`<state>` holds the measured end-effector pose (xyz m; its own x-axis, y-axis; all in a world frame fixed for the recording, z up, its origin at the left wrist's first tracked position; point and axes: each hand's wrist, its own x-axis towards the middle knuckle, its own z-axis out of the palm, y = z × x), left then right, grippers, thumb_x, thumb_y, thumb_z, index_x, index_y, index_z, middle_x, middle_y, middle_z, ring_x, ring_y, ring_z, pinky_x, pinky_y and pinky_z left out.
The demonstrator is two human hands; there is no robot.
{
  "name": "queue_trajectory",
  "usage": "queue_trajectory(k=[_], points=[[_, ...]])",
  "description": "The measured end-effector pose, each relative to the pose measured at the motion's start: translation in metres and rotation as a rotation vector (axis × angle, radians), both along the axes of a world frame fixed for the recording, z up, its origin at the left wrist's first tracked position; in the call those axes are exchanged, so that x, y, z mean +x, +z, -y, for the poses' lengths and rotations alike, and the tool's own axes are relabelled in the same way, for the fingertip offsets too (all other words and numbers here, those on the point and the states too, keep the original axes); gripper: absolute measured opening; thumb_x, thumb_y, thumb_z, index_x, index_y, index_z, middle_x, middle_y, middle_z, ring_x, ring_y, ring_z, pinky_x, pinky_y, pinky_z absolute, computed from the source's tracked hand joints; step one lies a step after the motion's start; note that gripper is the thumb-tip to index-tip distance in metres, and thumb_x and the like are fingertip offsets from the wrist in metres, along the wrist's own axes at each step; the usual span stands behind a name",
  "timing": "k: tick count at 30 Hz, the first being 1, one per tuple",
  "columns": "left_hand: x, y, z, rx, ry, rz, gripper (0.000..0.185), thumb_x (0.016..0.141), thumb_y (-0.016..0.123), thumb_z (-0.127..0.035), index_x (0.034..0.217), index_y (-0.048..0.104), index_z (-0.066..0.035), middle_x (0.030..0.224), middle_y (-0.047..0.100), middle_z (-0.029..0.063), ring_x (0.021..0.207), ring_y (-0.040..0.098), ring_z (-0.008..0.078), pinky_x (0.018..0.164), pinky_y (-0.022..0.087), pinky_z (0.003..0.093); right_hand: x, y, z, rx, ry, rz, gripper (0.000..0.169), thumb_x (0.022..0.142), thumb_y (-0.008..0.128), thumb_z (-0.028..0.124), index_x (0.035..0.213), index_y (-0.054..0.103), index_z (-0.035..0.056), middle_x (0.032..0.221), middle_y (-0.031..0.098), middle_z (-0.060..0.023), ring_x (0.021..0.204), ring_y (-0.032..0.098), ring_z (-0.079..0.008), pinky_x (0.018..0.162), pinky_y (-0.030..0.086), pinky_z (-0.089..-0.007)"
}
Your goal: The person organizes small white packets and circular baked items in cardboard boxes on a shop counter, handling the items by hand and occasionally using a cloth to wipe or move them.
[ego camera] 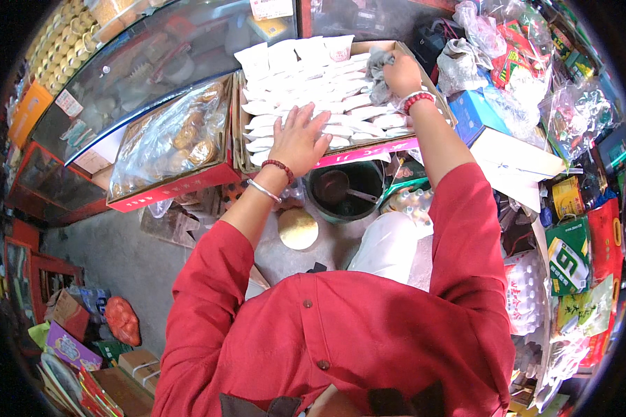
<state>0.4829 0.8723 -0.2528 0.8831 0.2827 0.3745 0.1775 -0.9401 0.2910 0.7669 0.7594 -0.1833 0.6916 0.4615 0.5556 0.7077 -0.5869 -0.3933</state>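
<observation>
A shallow cardboard box (365,148) full of small white paper packets (302,83) lies before me. Fingers spread, my left hand (300,138) rests on the packets near the box's front edge. My right hand (402,75) grips a crumpled grey cloth (381,75) over the packets at the box's right side. Several packets stand upright along the back edge, while the others lie in rows. Strong light washes out much of the white paper.
Left of the packets, another carton (188,180) holds round baked goods under clear plastic. A glass display case (172,68) stands behind. Below are a dark bucket (344,211) with a ladle (362,195) and a round stool top (298,229). Packaged goods and a blue box (474,114) crowd the right.
</observation>
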Motion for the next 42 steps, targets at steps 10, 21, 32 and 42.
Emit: queue_trajectory(k=[10, 21, 32, 42], points=[[-0.002, 0.001, -0.003, 0.027, 0.007, -0.016, 0.052, 0.098, 0.054, -0.039, 0.148, 0.048, -0.023, 0.158, 0.035, 0.0153, 0.147, 0.029, 0.0393, 0.117, 0.019, 0.0615, -0.070, -0.040, -0.114, -0.213, 0.426, 0.166, 0.027, 0.088, 0.056, 0.012, 0.107, 0.075, 0.0061, 0.110, 0.070, -0.0232, 0.103, 0.069, -0.0349, 0.092, 0.053, -0.0437], [0.001, 0.001, -0.001, 0.029, -0.027, 0.015, 0.051, 0.098, 0.056, -0.039, 0.146, 0.050, -0.021, 0.157, 0.037, 0.0150, 0.147, 0.030, 0.0388, 0.117, 0.021, 0.0601, 0.023, -0.005, -0.038, -0.189, 0.374, -0.061, 0.032, 0.088, 0.057, 0.013, 0.115, 0.073, 0.0097, 0.110, 0.072, -0.0202, 0.104, 0.068, -0.0363, 0.095, 0.051, -0.0431], [-0.005, 0.004, -0.004, 0.027, -0.001, -0.007, 0.052, 0.097, 0.057, -0.038, 0.146, 0.050, -0.021, 0.157, 0.037, 0.0154, 0.147, 0.030, 0.0378, 0.117, 0.021, 0.0589, 0.014, -0.047, -0.085, -0.228, 0.054, 0.306, 0.036, 0.097, 0.047, 0.022, 0.125, 0.070, 0.0244, 0.123, 0.070, -0.0089, 0.116, 0.065, -0.0312, 0.105, 0.044, -0.0450], [-0.001, 0.003, -0.004, -0.019, -0.029, 0.000, 0.053, 0.097, 0.056, -0.041, 0.146, 0.050, -0.023, 0.158, 0.036, 0.0155, 0.148, 0.027, 0.0389, 0.119, 0.017, 0.0597, 0.058, 0.010, -0.009, -0.368, -0.008, 0.045, 0.035, 0.089, 0.061, 0.019, 0.123, 0.070, 0.0147, 0.118, 0.070, -0.0166, 0.111, 0.067, -0.0312, 0.098, 0.052, -0.0430]])
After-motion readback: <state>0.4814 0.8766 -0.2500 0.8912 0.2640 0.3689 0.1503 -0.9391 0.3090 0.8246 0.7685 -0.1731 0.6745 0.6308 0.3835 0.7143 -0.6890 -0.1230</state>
